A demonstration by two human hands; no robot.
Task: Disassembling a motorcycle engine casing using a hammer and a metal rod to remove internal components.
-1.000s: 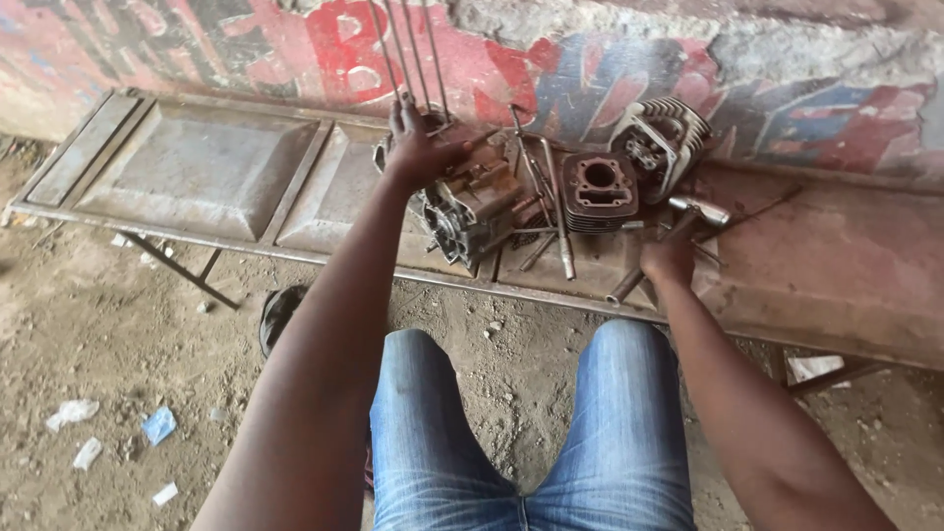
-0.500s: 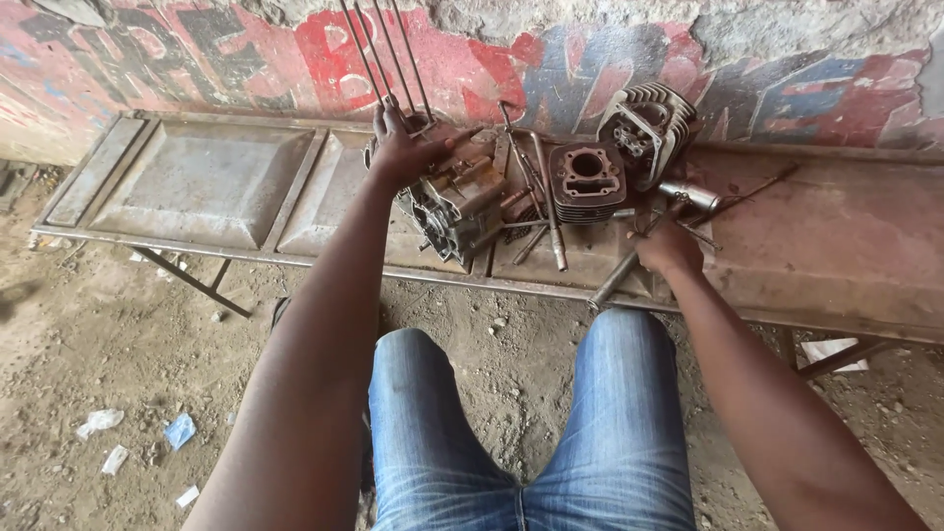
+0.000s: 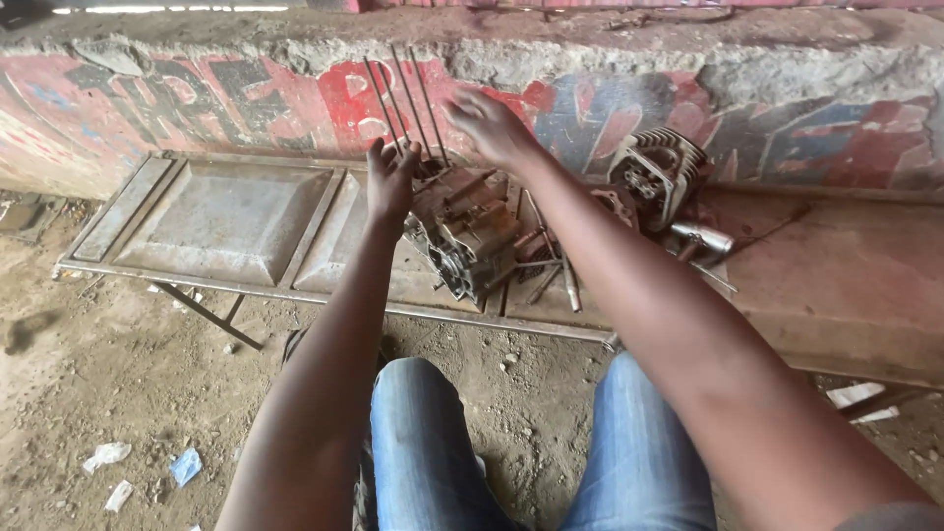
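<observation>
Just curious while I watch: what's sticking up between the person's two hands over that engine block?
In the head view, thin metal rods rise from the engine block between the left hand and right hand.

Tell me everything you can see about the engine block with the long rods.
The engine block is grey, grimy cast metal, lying tilted on the metal door panel that serves as a bench. Four thin rods stick up from its top end. The left hand rests against that end; the right hand is open above it, touching nothing.
</observation>
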